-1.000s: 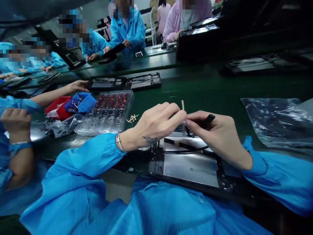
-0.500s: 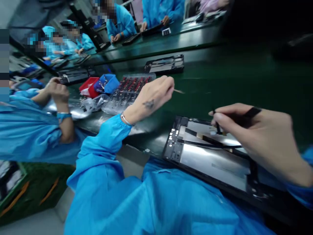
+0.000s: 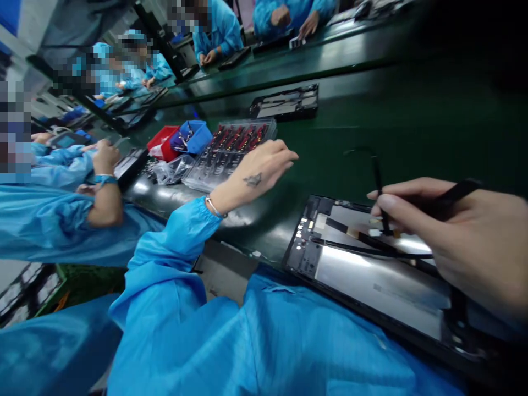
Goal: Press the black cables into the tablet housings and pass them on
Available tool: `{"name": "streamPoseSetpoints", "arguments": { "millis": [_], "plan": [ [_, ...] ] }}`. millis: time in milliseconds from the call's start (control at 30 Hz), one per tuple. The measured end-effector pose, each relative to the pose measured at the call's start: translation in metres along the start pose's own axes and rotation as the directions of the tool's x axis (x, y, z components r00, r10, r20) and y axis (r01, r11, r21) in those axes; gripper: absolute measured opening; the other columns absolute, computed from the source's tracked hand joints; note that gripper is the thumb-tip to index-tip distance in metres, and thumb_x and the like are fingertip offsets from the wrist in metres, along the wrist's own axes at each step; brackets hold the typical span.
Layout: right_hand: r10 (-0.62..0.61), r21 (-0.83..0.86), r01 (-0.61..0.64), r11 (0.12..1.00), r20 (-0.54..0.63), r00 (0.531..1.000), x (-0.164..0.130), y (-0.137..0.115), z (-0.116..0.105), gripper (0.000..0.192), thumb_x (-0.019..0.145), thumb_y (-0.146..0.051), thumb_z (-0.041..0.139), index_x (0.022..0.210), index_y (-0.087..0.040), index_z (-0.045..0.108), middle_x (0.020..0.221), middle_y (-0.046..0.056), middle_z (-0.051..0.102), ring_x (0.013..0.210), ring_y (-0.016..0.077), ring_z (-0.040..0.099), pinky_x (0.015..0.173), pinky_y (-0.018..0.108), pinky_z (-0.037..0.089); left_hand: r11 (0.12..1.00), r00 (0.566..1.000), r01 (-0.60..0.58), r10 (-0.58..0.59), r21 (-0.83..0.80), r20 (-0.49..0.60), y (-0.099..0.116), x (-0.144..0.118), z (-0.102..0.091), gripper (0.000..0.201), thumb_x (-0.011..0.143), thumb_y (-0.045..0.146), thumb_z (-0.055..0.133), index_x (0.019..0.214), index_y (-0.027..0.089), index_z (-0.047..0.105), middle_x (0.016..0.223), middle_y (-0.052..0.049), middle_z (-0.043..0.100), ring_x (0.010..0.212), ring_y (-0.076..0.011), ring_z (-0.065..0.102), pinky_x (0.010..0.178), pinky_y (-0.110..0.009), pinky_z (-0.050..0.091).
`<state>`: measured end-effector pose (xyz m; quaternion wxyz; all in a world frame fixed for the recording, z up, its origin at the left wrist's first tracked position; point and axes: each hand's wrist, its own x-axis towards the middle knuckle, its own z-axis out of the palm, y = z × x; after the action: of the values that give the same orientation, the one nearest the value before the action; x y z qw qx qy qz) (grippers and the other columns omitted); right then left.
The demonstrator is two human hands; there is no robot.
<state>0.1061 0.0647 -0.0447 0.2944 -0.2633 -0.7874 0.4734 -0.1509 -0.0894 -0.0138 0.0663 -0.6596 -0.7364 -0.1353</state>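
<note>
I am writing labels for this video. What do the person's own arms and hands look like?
Both arms wear bright blue, shiny smock sleeves with gathered elastic cuffs. The hands are bare, without gloves. The left hand has a small dark tattoo on its back and a thin silver bracelet at the wrist. The right hand shows no jewellery.

place: electronics assembly line, factory floor | belt: long green conveyor [image 3: 371, 126] carrying an open device frame [image 3: 286, 103] | staff: rows of workers in blue smocks [image 3: 214, 30] on both sides | parts: clear component tray [image 3: 231, 151], red bin [image 3: 163, 140], blue bin [image 3: 196, 135] | bench: opened tablet [image 3: 371, 275]
</note>
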Motion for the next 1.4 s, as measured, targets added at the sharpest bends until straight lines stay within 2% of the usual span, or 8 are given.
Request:
{"name": "streamPoseSetpoints", "arguments": {
  "millis": [133,267,500,700,867,967,1100,1400],
  "plan": [
    [0.011,0.16,-0.018,0.987,0.048,0.999,-0.002,-0.011,0.004,0.021,0.082,-0.042,0.079,0.083,-0.021,0.077,0.062,0.001,0.065,0.054,0.0147,0.057,0.049,0.028,0.044,0.648,0.998,-0.018,0.056,-0.761,0.024,0.056,0.027,0.02,0.033,0.104,0.044,0.058,0.115,0.018,0.075,0.107,-0.006,0.072,0.094,-0.0153,0.066,0.086,-0.028,0.052],
    [-0.054,0.157,0.049,0.986,0.026,0.998,0.001,-0.008,0.003,0.014,0.087,-0.036,0.074,0.086,-0.021,0.075,0.063,-0.001,0.063,0.057,0.0137,0.055,0.054,0.028,0.043,0.356,0.993,0.071,0.061,-0.932,0.099,0.084,0.049,0.023,0.042,0.1,0.056,0.061,0.096,0.016,0.075,0.09,-0.003,0.068,0.075,-0.0104,0.056,0.068,-0.025,0.044],
    [-0.224,0.184,0.212,0.96,0.049,0.973,0.014,-0.016,-0.012,0.021,0.092,-0.037,0.072,0.108,-0.023,0.071,0.094,0.002,0.072,0.083,0.0179,0.065,0.074,0.033,0.051,0.647,0.929,0.015,0.273,-0.762,0.25,0.071,0.073,-0.011,0.033,0.097,0.042,0.064,0.078,0.016,0.074,0.061,0.004,0.044,0.058,-0.0086,0.036,0.054,-0.026,0.022],
    [-0.242,0.062,0.241,0.968,-0.004,0.97,0.012,-0.02,-0.014,0.009,0.092,-0.029,0.073,0.086,-0.023,0.073,0.082,0.0,0.07,0.074,0.0152,0.063,0.066,0.029,0.048,0.765,0.828,-0.071,0.403,-0.64,0.39,0.072,0.079,-0.007,0.035,0.099,0.037,0.059,0.071,0.016,0.063,0.062,0.003,0.05,0.055,-0.0088,0.043,0.052,-0.024,0.03],
    [-0.175,0.151,0.18,0.972,-0.044,0.984,0.01,-0.02,-0.015,0.01,0.091,-0.03,0.075,0.084,-0.023,0.074,0.071,-0.001,0.066,0.065,0.014,0.059,0.061,0.029,0.046,0.828,0.93,-0.35,0.363,-0.438,-0.055,0.076,0.068,-0.003,0.045,0.089,0.052,0.077,0.111,0.018,0.056,0.099,-0.005,0.065,0.079,-0.0148,0.06,0.066,-0.025,0.047],
    [-0.136,0.25,0.142,0.958,-0.039,0.99,0.01,-0.019,-0.014,0.012,0.091,-0.031,0.076,0.083,-0.022,0.074,0.07,-0.001,0.066,0.06,0.0117,0.054,0.056,0.028,0.042,0.885,0.814,-0.466,0.427,-0.002,-0.394,0.084,0.058,0.001,0.018,0.105,0.037,0.058,0.105,0.019,0.057,0.096,-0.006,0.064,0.083,-0.0167,0.061,0.072,-0.029,0.05],
    [-0.151,0.261,0.163,0.952,-0.063,0.986,0.008,-0.02,-0.014,0.014,0.091,-0.032,0.077,0.083,-0.021,0.073,0.07,-0.001,0.066,0.06,0.0113,0.053,0.054,0.027,0.04,0.817,0.689,-0.437,0.573,0.377,-0.444,0.093,0.053,0.004,0.017,0.107,0.02,0.047,0.096,0.015,0.06,0.089,-0.007,0.065,0.077,-0.0169,0.061,0.068,-0.029,0.05],
    [-0.33,0.025,0.335,0.942,-0.112,0.937,0.007,-0.026,-0.015,0.011,0.092,-0.02,0.071,0.082,-0.02,0.073,0.071,-0.002,0.069,0.063,0.0109,0.06,0.056,0.025,0.044,0.825,0.723,-0.406,0.553,0.393,-0.413,0.098,0.056,0.008,0.026,0.108,0.015,0.04,0.093,0.015,0.061,0.088,-0.007,0.067,0.076,-0.0169,0.064,0.066,-0.029,0.05]
  ]
}}
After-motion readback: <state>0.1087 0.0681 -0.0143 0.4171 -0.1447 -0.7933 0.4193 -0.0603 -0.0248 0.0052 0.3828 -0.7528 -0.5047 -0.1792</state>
